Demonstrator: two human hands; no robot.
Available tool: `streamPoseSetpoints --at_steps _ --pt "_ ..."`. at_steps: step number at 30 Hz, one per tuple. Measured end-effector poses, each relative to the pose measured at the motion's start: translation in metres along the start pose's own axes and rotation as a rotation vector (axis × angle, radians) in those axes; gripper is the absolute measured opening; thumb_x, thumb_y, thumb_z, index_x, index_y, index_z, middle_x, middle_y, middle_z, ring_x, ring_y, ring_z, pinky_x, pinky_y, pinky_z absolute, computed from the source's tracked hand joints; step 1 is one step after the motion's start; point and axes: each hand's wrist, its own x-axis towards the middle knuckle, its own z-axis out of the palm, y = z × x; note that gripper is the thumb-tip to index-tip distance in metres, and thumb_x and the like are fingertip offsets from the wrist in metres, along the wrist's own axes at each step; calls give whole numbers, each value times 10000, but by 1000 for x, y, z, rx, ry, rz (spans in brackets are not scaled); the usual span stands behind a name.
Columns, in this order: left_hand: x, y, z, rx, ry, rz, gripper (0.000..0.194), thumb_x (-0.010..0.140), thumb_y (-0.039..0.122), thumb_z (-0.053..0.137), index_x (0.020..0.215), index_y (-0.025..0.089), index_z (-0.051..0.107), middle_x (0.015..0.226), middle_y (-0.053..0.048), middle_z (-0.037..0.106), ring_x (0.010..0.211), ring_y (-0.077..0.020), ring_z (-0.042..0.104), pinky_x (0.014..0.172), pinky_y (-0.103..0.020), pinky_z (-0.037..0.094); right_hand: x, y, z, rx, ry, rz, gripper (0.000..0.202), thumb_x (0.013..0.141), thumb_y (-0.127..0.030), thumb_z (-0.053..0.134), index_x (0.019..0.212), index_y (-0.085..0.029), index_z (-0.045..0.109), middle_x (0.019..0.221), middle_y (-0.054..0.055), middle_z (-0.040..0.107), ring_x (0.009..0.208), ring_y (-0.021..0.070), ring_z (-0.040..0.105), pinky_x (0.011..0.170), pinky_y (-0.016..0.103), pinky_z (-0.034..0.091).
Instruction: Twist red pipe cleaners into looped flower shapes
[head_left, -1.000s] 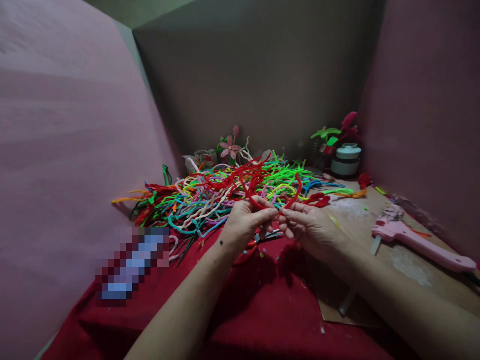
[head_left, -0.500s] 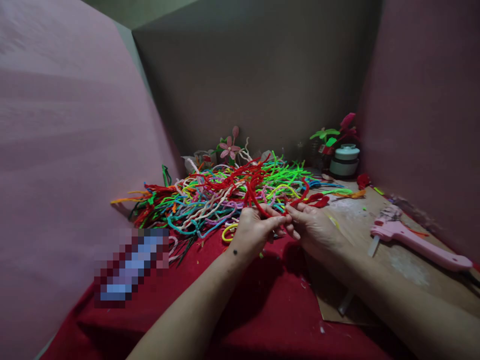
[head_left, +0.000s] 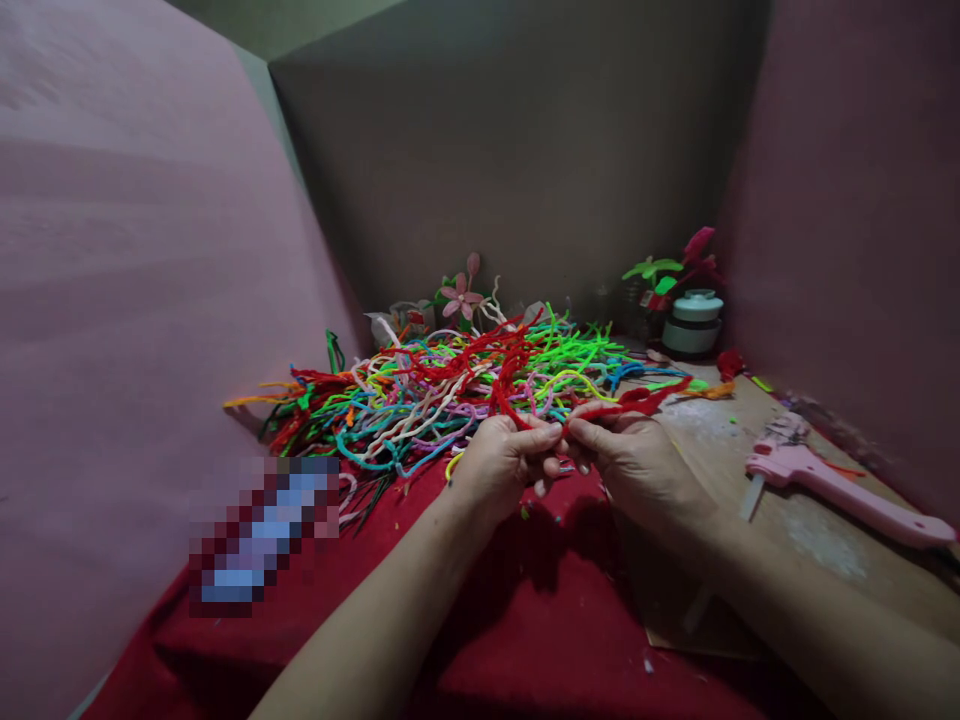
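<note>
Evidently pinching fuzzy red strands (head_left: 637, 403) off the view's middle, toward four o'clock, between closed thumb and fingertips of both left hand (head_left: 506, 460) and right hand (head_left: 637, 460), nearly tip to tip (loosely curled in the other fingers). Bordered, from that grip, by a heap of coloured stems (head_left: 435, 385) at ten o'clock, a lidded jar (head_left: 693, 322) at two and a pink glue gun (head_left: 847, 488) at three.

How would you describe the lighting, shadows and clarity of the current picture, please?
Head view: dim overall, the left wall paler than the back wall; head view: a dark shadow on the red cloth below the left hand and right hand; head view: a pixelated patch at the picture's left hides whatever lies there.
</note>
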Motion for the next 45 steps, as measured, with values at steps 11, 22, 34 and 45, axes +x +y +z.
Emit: streamPoseSetpoints --at_steps 11,22,34,45 --pt "-9 -10 29 304 338 301 132 650 199 647 560 136 573 449 27 547 413 -66 488 436 -182 392 0 -1 -1 -253 152 -60 148 640 -287 685 632 -175 587 563 -13 541 516 117 463 502 261 359" --pt "-1 0 10 242 270 195 236 641 310 681 665 117 548 462 3 555 381 -86 475 367 -191 347 7 1 -8 214 -43 183 178 673 -318 694 691 -149 642 642 11 595 532 92 511 461 218 350" --pt "-5 5 11 205 248 182 224 635 300 684 664 120 553 519 -2 586 400 -81 507 368 -176 360 6 -4 -8 222 -113 248 155 637 -257 722 675 -156 610 596 22 634 505 117 575 382 184 369" --pt "-5 3 5 172 162 163 259 661 358 673 672 126 559 468 34 513 369 -54 458 367 -163 310 4 -3 -9 78 -308 229 129 622 -183 714 714 -130 640 655 38 653 519 129 598 453 218 447"
